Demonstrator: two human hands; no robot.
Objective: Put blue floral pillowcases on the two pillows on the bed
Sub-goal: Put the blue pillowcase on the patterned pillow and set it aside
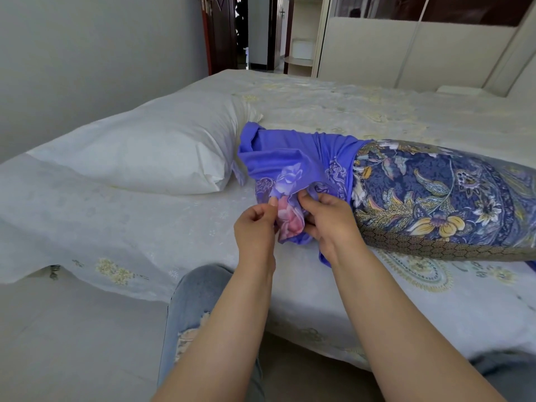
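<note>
The blue floral pillowcase (pixel 290 166) is lying bunched beside the white pillow (pixel 150 149). Left hand (pixel 255 224) and right hand (pixel 327 219) are both pinching its pink-flowered edge. No writing is showing.

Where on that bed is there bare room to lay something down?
Bare sheet lies beyond the patterned pillow, toward the wardrobe, and in front of the white pillow. It is crowded where both hands pinch the blue pillowcase.

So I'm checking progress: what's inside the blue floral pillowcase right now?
The blue floral pillowcase lies bunched, gripped by both hands. The patterned pillow sits beside it, mostly uncovered. Whether that pillow's end is already inside is hidden by the folds.
</note>
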